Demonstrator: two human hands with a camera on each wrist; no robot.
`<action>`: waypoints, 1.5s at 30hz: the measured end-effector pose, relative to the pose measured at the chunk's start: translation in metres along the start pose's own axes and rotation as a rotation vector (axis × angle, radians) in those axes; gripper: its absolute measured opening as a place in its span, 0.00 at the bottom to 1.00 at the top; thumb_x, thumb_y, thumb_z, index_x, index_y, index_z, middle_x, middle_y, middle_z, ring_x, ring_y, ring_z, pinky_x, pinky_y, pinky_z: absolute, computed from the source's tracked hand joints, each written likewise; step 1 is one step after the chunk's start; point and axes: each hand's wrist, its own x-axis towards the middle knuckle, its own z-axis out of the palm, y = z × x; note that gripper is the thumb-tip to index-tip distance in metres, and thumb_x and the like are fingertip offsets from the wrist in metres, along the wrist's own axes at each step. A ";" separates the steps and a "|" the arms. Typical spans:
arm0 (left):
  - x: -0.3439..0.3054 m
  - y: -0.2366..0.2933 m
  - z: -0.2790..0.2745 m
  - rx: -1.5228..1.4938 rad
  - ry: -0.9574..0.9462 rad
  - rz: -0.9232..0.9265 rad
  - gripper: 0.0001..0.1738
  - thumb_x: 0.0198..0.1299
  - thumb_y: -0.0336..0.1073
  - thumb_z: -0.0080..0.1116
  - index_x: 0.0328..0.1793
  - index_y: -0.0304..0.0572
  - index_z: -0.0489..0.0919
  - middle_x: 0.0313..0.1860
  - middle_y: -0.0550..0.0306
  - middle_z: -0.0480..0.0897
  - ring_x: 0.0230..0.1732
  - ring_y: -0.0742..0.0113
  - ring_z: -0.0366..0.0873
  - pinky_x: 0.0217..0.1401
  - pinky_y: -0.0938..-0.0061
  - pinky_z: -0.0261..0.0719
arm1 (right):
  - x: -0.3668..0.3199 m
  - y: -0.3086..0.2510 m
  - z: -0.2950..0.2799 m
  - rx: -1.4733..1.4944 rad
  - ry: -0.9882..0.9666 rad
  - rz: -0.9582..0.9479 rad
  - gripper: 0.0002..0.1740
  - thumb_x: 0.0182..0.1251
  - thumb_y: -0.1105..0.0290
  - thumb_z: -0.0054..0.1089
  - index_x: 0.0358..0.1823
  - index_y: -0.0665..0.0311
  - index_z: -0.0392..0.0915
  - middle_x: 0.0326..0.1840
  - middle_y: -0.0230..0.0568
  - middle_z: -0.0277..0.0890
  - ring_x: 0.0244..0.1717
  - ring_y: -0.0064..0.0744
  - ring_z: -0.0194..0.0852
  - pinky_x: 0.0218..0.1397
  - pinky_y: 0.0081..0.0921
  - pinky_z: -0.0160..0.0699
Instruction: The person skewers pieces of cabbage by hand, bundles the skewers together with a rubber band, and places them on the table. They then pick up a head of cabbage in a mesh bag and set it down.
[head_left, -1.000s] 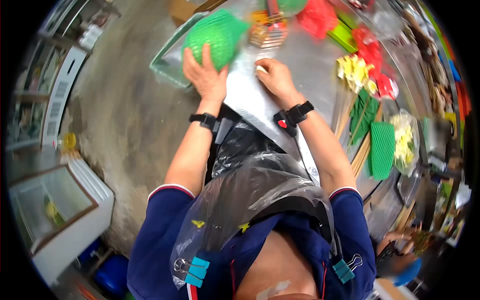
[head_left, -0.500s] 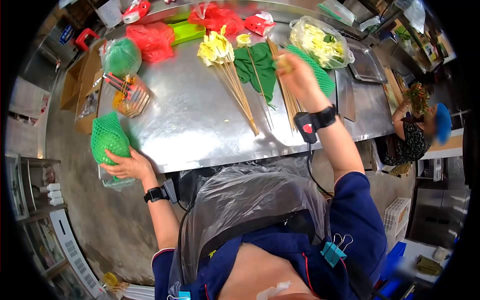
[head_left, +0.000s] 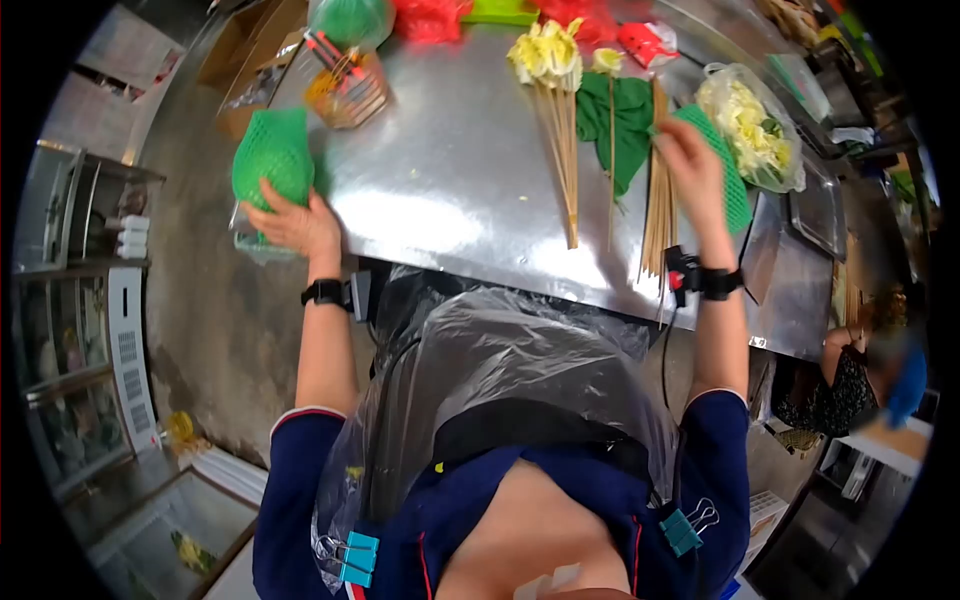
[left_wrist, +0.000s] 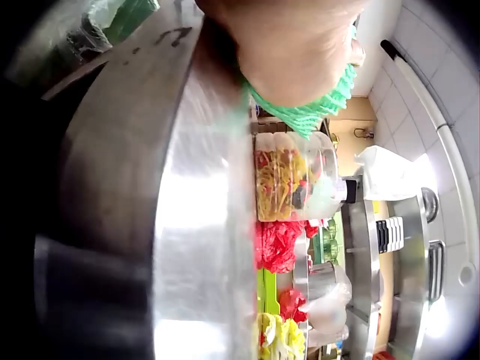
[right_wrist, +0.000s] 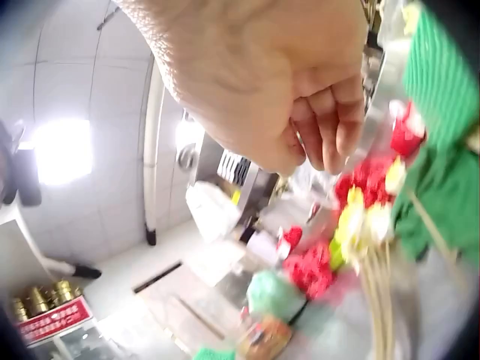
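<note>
My left hand (head_left: 300,225) holds a round bundle wrapped in green foam netting (head_left: 272,160) at the table's left corner, thumb on one side and fingers spread over it. A clear plastic bag (head_left: 262,245) shows beneath. The same netting (left_wrist: 304,112) peeks past the hand in the left wrist view. My right hand (head_left: 695,165) is over the right part of the table, fingertips at the top of a bundle of thin sticks (head_left: 658,210). Its fingers (right_wrist: 322,112) curl inward in the right wrist view; I cannot tell whether something small is between them.
Pale yellow leafy pieces (head_left: 547,55) top several sticks on the steel table (head_left: 450,150). Nearby are a green cloth (head_left: 632,130), a green net sleeve (head_left: 735,190) and a bag of yellow leaves (head_left: 745,130). A basket of tools (head_left: 345,95) stands at the back left.
My right hand has moved from beside the left hand to the sticks on the right. The left hand stays on the netted bundle while the head view swings across the table.
</note>
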 end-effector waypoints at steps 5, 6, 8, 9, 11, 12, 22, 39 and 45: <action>0.004 0.010 -0.001 0.042 -0.074 -0.007 0.45 0.46 0.33 0.62 0.71 0.52 0.52 0.70 0.34 0.42 0.71 0.36 0.40 0.66 0.41 0.44 | -0.058 -0.027 0.120 -0.232 -0.278 -0.406 0.09 0.51 0.76 0.54 0.36 0.64 0.76 0.34 0.45 0.74 0.39 0.47 0.73 0.40 0.36 0.73; 0.002 0.008 -0.003 0.038 -0.076 0.020 0.45 0.46 0.32 0.61 0.71 0.53 0.52 0.70 0.34 0.41 0.71 0.35 0.39 0.66 0.40 0.43 | -0.062 -0.021 0.131 -0.270 -0.290 -0.419 0.09 0.51 0.76 0.54 0.36 0.64 0.76 0.34 0.44 0.74 0.38 0.47 0.73 0.40 0.36 0.73; 0.002 0.006 -0.002 0.024 -0.083 0.079 0.45 0.45 0.30 0.60 0.71 0.53 0.52 0.71 0.35 0.40 0.71 0.35 0.38 0.65 0.38 0.41 | -0.060 -0.014 0.147 -0.349 -0.309 -0.442 0.09 0.50 0.76 0.53 0.35 0.64 0.77 0.33 0.43 0.73 0.37 0.46 0.73 0.40 0.36 0.73; 0.002 0.006 -0.002 0.030 -0.106 0.083 0.45 0.45 0.31 0.60 0.71 0.54 0.52 0.71 0.36 0.40 0.71 0.34 0.36 0.64 0.35 0.41 | -0.059 -0.013 0.150 -0.362 -0.301 -0.421 0.09 0.50 0.76 0.51 0.34 0.64 0.77 0.31 0.43 0.73 0.35 0.46 0.73 0.38 0.37 0.73; 0.002 0.007 -0.001 0.024 -0.110 0.083 0.45 0.46 0.31 0.60 0.71 0.54 0.52 0.71 0.37 0.40 0.71 0.34 0.36 0.64 0.34 0.41 | -0.054 -0.009 0.152 -0.405 -0.353 -0.376 0.09 0.51 0.76 0.51 0.34 0.64 0.77 0.31 0.44 0.72 0.34 0.47 0.73 0.36 0.37 0.73; 0.002 0.008 -0.003 0.024 -0.110 0.081 0.45 0.46 0.31 0.60 0.71 0.54 0.52 0.71 0.37 0.40 0.71 0.35 0.35 0.64 0.34 0.41 | -0.052 -0.008 0.152 -0.425 -0.381 -0.355 0.08 0.51 0.76 0.51 0.34 0.64 0.77 0.30 0.45 0.72 0.33 0.47 0.73 0.36 0.37 0.73; 0.003 0.005 0.000 0.001 -0.104 0.056 0.45 0.46 0.32 0.59 0.71 0.56 0.52 0.71 0.37 0.40 0.72 0.36 0.35 0.64 0.35 0.40 | -0.046 -0.027 0.147 -0.199 -0.268 -0.261 0.10 0.53 0.79 0.49 0.37 0.63 0.74 0.34 0.48 0.72 0.36 0.49 0.73 0.39 0.36 0.73; 0.049 -0.006 -0.012 -0.169 -0.065 -0.289 0.44 0.40 0.51 0.70 0.63 0.50 0.62 0.66 0.42 0.53 0.66 0.42 0.53 0.63 0.51 0.60 | -0.073 -0.005 0.048 0.218 -0.138 0.140 0.13 0.61 0.75 0.55 0.48 0.67 0.76 0.45 0.36 0.76 0.43 0.22 0.73 0.48 0.20 0.72; 0.081 -0.069 0.005 -0.834 -0.028 -0.539 0.30 0.45 0.32 0.68 0.55 0.38 0.68 0.46 0.49 0.75 0.45 0.63 0.74 0.46 0.69 0.74 | -0.113 -0.051 0.111 0.253 -0.470 0.038 0.10 0.60 0.76 0.54 0.43 0.69 0.75 0.36 0.40 0.76 0.35 0.26 0.76 0.40 0.21 0.74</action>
